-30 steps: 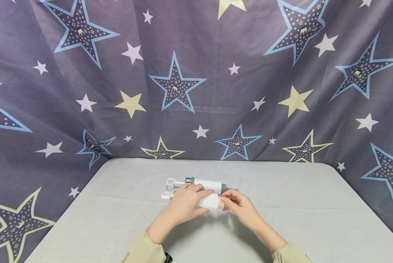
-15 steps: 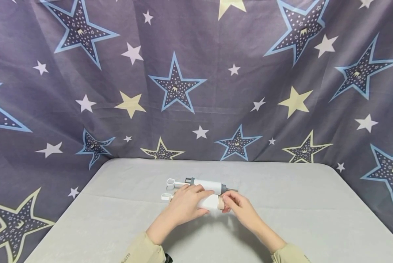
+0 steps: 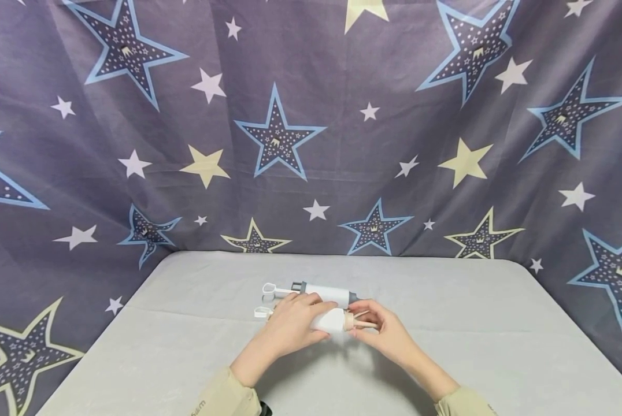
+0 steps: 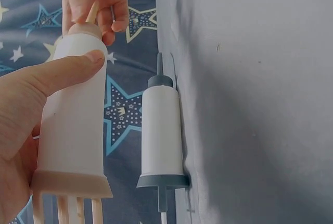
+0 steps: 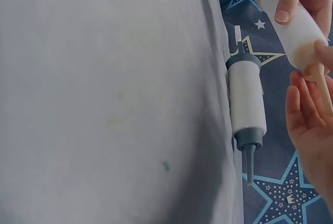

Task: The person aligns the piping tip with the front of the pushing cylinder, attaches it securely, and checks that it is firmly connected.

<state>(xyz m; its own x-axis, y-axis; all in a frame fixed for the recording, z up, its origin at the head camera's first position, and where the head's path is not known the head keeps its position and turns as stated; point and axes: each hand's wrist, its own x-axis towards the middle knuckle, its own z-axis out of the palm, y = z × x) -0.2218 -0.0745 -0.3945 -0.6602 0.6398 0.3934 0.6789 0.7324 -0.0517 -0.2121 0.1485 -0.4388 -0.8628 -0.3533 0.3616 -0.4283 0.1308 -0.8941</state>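
Note:
My left hand (image 3: 295, 323) grips the white barrel (image 4: 75, 114) of a large syringe-like press with beige ends, thumb lying along its side. At its right end is a beige cap (image 4: 86, 27) with a thin nozzle (image 5: 323, 91). My right hand (image 3: 389, 332) is at this cap, thumb on one side and fingers on the other, with the nozzle passing between them. A white loop handle (image 3: 263, 312) sticks out at the left end. Part of the barrel is hidden under my left hand.
A second white press (image 3: 329, 294) with dark grey ends lies just behind, parallel, its nozzle pointing right. Both are over a table with a light grey cloth (image 3: 472, 323). A star-patterned curtain (image 3: 311, 144) hangs at the table's back and sides.
My right fingers have shifted and spread around the cap, so the beige nozzle now shows between them. My left hand keeps its grip on the barrel, and the grey-ended press stays put.

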